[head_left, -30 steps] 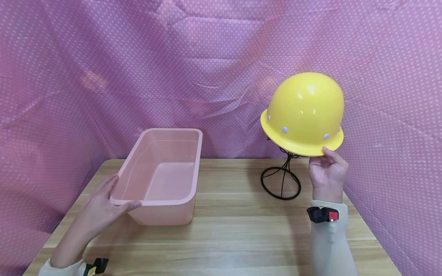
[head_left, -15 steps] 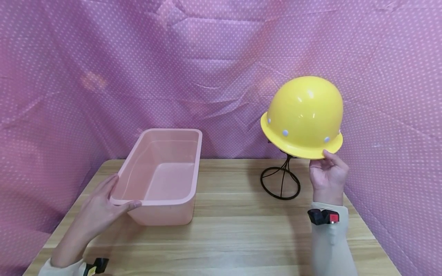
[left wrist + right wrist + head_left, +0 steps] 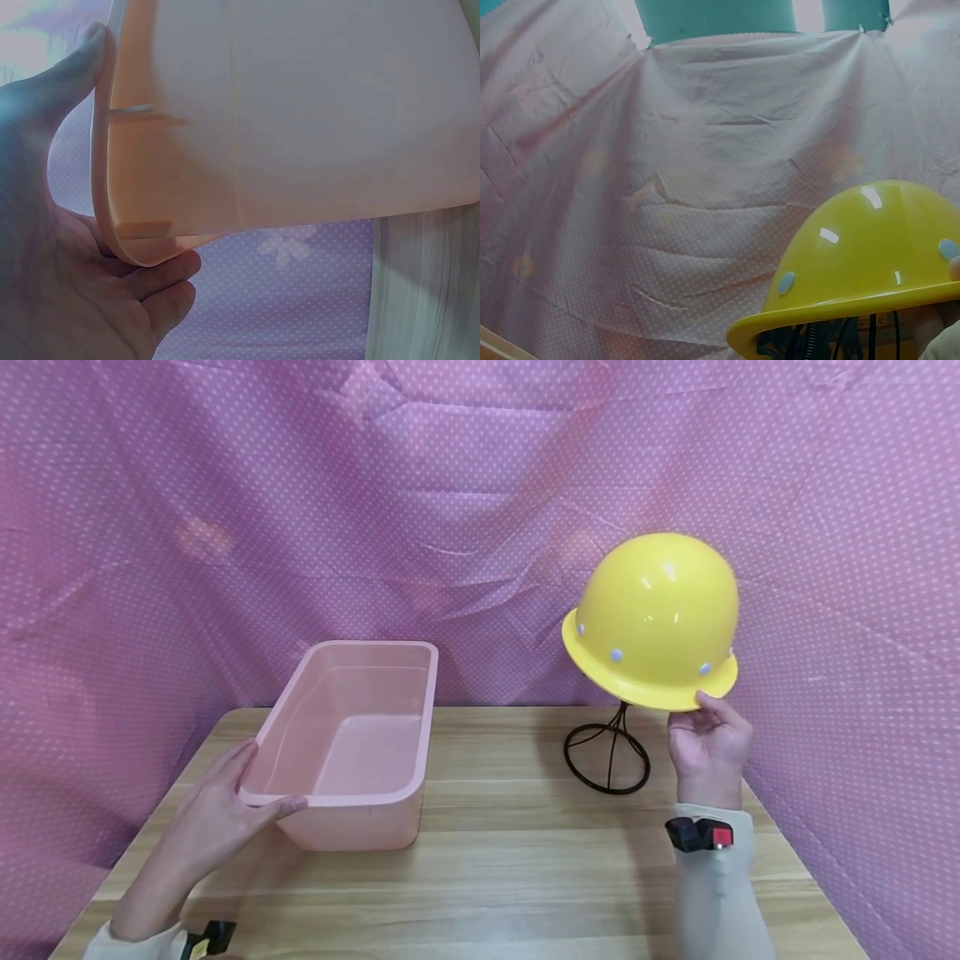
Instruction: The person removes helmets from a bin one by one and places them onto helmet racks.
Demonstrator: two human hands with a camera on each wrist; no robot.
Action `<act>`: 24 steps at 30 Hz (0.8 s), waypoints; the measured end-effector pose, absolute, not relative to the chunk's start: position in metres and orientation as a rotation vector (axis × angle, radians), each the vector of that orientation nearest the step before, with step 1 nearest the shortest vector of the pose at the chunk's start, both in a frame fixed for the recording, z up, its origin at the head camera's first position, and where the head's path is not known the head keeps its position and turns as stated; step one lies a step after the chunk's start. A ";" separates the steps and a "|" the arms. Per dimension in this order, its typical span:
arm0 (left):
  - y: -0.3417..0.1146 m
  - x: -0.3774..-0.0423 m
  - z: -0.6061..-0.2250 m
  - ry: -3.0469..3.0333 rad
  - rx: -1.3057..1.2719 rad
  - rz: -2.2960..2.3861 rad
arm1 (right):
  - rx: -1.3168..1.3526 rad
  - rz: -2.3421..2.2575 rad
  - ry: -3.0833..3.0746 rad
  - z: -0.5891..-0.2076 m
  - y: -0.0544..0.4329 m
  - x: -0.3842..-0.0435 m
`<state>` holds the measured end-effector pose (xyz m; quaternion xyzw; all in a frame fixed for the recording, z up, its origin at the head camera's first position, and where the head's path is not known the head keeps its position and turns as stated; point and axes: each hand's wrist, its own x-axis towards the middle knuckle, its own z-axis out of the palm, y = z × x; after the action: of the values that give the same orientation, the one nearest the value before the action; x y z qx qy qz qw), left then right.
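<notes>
A yellow hard hat (image 3: 660, 618) with pale round studs sits tilted over a black wire stand (image 3: 609, 758) at the right. My right hand (image 3: 708, 747) pinches its brim at the near right, thumb on top and fingers underneath. The hat hides the stand's upper part, so I cannot tell whether they touch. Black straps (image 3: 840, 341) show beneath the brim in the right wrist view. At the left, a pink plastic tub (image 3: 375, 822) stands on the table. My left hand (image 3: 213, 814) holds its near left corner, the thumb along the front rim and fingers at the left side.
The wooden table (image 3: 510, 877) ends at the back against a pink dotted curtain (image 3: 480, 568), which also hangs at both sides. Bare tabletop lies between the tub and the stand.
My right hand has lowered the hard hat slightly, so it covers more of the stand's neck. The left hand and the tub have stayed in place.
</notes>
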<state>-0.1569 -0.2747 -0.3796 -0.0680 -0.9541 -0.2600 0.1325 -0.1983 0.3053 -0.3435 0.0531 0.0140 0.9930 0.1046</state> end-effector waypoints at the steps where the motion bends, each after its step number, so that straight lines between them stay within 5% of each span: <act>1: -0.275 -0.157 -0.380 -2.769 -0.196 -0.759 | 0.153 2.926 0.036 -0.344 0.305 -0.198; 24: -0.277 -0.155 -0.382 -2.763 -0.200 -0.784 | -0.016 2.934 0.017 -0.355 0.303 -0.197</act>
<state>-0.1547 -0.2772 -0.3817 -0.0688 -0.9514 -0.2700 0.1310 -0.1972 0.3033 -0.3547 -0.0053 0.0057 0.9946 0.1037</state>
